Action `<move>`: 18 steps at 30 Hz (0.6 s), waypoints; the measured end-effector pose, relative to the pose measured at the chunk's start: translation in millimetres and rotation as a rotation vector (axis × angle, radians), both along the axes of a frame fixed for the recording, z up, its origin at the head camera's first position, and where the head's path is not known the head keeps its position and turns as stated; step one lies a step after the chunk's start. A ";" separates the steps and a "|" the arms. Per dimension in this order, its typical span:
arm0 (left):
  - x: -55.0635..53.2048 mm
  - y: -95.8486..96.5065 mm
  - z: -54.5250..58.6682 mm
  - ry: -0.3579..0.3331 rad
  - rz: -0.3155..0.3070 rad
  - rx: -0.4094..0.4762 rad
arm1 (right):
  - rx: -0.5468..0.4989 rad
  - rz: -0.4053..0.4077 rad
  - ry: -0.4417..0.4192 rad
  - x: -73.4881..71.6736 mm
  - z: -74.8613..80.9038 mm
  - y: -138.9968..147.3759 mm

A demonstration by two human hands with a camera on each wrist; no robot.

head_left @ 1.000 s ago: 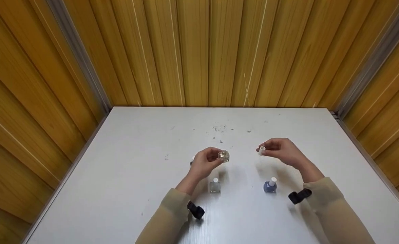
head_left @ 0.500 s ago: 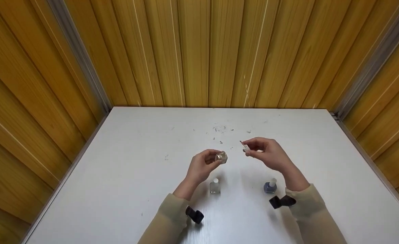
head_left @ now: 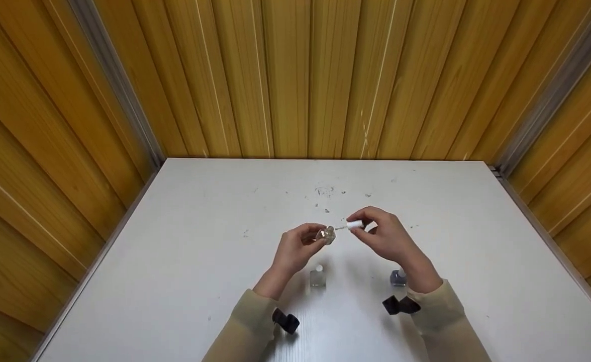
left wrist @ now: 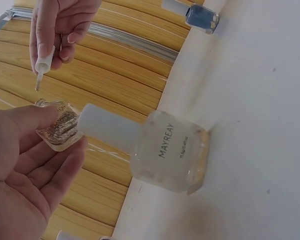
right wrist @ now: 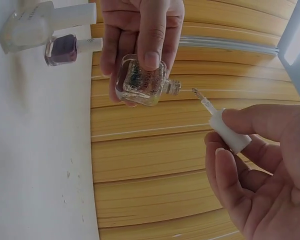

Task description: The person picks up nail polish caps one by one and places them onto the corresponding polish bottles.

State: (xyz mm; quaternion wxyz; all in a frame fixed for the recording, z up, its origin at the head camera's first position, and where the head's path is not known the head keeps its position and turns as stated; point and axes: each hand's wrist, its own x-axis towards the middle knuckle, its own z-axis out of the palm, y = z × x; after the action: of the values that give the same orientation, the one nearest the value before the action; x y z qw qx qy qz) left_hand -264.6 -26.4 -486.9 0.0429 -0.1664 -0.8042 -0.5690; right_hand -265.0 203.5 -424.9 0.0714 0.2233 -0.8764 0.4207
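Note:
My left hand (head_left: 290, 251) grips a small glass nail polish bottle (right wrist: 140, 82) with glitter inside, its bare neck tilted toward the right hand. Between thumb and fingers, my right hand (head_left: 390, 239) pinches a white cap (right wrist: 231, 131) with its applicator brush (right wrist: 206, 101) pointing at the bottle. A short gap separates brush tip and neck in the right wrist view. Below the hands, a clear nail polish bottle (head_left: 318, 278) with a white cap stands on the table. A blue nail polish bottle (head_left: 397, 278) stands by the right forearm, its cap partly hidden.
In the right wrist view, a dark purple nail polish bottle (right wrist: 63, 50) stands on the white table (head_left: 200, 211), beyond the left hand. Wood-patterned panels (head_left: 285, 80) rise behind the table's far edge. Dark specks mark the tabletop.
My right hand has moved left toward the bottle, and the brush has turned to point at its neck. The left hand has shifted slightly left and down, still holding the bottle.

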 end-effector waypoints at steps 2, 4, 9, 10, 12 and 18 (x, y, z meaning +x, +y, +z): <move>1.0 -0.4 -0.7 0.017 0.015 -0.022 | 0.002 0.009 0.031 0.3 -1.8 -1.8; 1.7 -0.4 -1.4 0.032 0.022 -0.049 | 0.005 0.015 0.058 0.5 -3.2 -2.9; 2.2 0.6 -2.8 0.054 0.014 -0.077 | 0.019 0.036 0.080 1.7 -5.0 -4.6; 2.3 0.7 -3.0 0.055 0.014 -0.078 | 0.025 0.040 0.081 1.6 -5.3 -5.0; 2.5 1.1 -3.4 0.060 0.015 -0.085 | 0.037 0.047 0.081 1.1 -6.3 -5.8; 3.7 2.3 -3.3 0.077 0.018 -0.116 | 0.080 0.063 0.075 -0.2 -8.9 -8.1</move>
State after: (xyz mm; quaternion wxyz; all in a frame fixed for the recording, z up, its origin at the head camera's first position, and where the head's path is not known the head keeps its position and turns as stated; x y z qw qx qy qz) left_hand -260.9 -24.2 -490.2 0.0693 -0.1832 -0.8351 -0.5140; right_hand -265.3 195.4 -433.7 0.0819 0.2693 -0.8818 0.3785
